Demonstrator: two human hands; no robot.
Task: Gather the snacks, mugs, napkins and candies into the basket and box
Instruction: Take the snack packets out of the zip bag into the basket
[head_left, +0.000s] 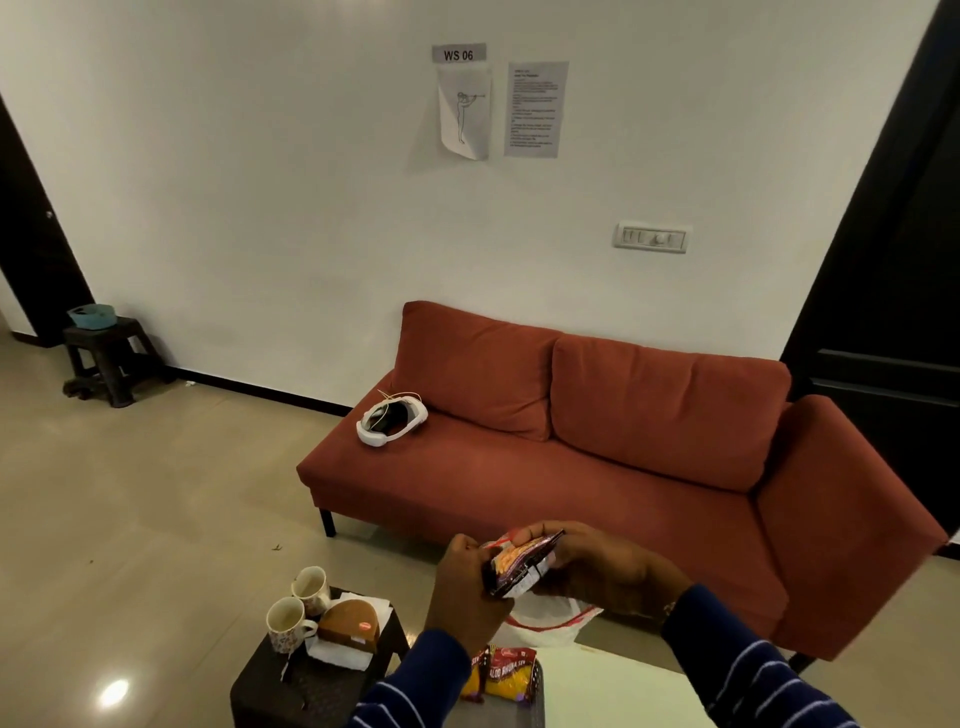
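From the head view, both hands are up over the low surfaces: the left hand (470, 597) and right hand (592, 569) are both closed around one dark snack packet (519, 564), held in the air between them, well above the table. This looks like the snack-gathering step, with the packet on its way to a container; no basket or box can be picked out for certain here, so the next move calls for finding one and lowering the packet in. Two mugs (296, 608) and a brown box-like pack (350, 623) on white napkins (337, 652) wait on the dark surface (291, 691). More packets (506, 673) lie below, one reading "ALOO BHUJIA SEV" as best I can tell. The wall sign (459, 53) reads "WS 06".
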